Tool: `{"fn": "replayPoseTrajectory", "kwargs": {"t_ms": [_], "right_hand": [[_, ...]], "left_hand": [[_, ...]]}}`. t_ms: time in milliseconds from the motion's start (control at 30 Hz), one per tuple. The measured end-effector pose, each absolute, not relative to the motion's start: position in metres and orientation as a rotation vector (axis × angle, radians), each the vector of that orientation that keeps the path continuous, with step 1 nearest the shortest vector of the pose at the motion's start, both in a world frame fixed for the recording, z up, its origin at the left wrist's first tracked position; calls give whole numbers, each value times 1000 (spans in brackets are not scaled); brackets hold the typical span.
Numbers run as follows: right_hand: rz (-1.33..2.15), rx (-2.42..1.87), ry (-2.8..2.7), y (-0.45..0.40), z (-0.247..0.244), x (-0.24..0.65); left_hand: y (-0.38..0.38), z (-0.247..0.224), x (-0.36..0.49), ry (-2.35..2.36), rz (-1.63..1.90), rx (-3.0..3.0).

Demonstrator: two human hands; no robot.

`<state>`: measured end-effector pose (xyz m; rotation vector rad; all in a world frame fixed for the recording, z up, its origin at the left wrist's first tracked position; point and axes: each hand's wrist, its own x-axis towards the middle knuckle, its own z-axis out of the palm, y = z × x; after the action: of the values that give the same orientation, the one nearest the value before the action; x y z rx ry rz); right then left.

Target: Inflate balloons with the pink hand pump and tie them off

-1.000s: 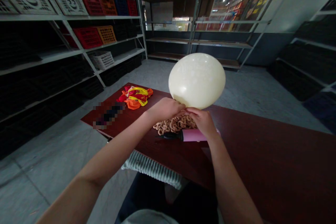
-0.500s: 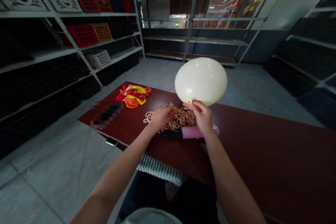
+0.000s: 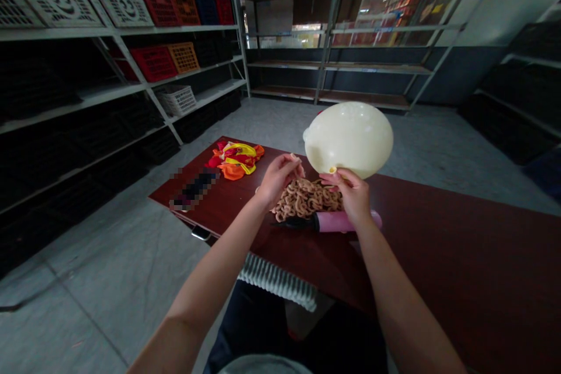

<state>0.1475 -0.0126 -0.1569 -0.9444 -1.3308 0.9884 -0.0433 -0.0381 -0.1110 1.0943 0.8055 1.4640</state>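
My right hand [image 3: 354,190] is closed on the neck of a blown-up cream balloon [image 3: 350,134], its rolled rim showing above my thumb. The balloon's body bulges up and away beyond my fingers. To its left, my left hand [image 3: 283,176] is raised with its fingertips pinched together; whatever is between them is too small to make out. Below both hands lies a heap of curled tan-brown cord-like pieces [image 3: 307,198] on the dark red table [image 3: 438,245]. A pink hand pump [image 3: 335,222] with a black end lies in front of the heap, partly behind my right wrist.
Limp red, yellow and orange balloons [image 3: 236,158] lie at the table's far left. A blurred-out dark object [image 3: 195,188] is near the left edge. Metal shelving [image 3: 197,93] with plastic crates stands on the left, more racks at the back. A ribbed grey-white edge [image 3: 276,283] shows below the table.
My left hand has lifted off the cord pile, its fingers now pinched together. The balloon has tilted slightly in my right hand, which keeps its neck. The whole view has shifted a little.
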Motion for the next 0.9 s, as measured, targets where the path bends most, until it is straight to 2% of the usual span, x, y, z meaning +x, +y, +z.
{"fn": "replayPoseTrajectory", "kwargs": {"t_ms": [133, 300, 567, 900], "right_hand": [[986, -972, -1309, -12, -157, 148], [1000, -1005, -1258, -11, -158, 149], [990, -1089, -1207, -11, -161, 152], [946, -1053, -1154, -13, -155, 155]], "left_hand": [[-25, -90, -35, 943, 1475, 1423], [1, -77, -9, 888, 1524, 1871], [23, -111, 22, 783, 1524, 1915], [14, -114, 5, 671, 1319, 2032]]}}
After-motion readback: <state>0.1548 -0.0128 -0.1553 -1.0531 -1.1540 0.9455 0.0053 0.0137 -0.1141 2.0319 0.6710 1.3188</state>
